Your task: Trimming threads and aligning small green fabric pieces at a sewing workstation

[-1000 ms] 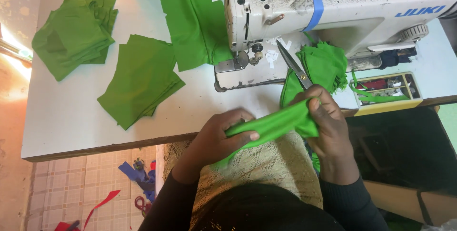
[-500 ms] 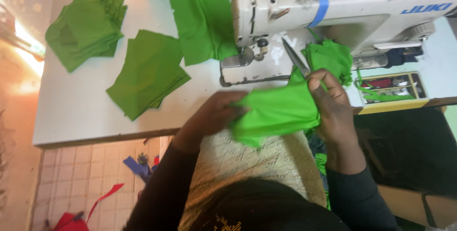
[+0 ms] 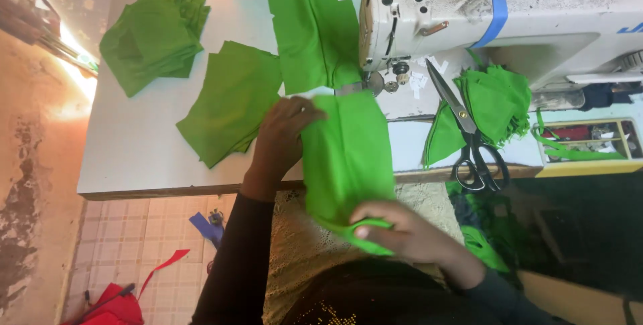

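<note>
A green fabric piece (image 3: 348, 154) lies stretched from the needle area of the white sewing machine (image 3: 469, 13) down over the table edge to my lap. My left hand (image 3: 284, 134) rests flat on its upper left side, near the presser foot. My right hand (image 3: 395, 231) pinches the lower end of the same piece, below the table edge. A long green strip (image 3: 308, 27) runs away behind the needle. Black-handled scissors (image 3: 472, 141) lie on the machine bed to the right, untouched.
Two stacks of cut green pieces sit on the white table (image 3: 134, 157): one far left (image 3: 157, 30), one nearer (image 3: 231, 110). More green pieces (image 3: 495, 100) pile under the machine arm. A yellow tray (image 3: 589, 147) is at right. Red cloth (image 3: 114, 305) lies on the tiled floor.
The bunched fabric held in both hands has been spread out and laid under the needle. My left hand moved up onto the table; my right hand dropped down to the fabric's lower end.
</note>
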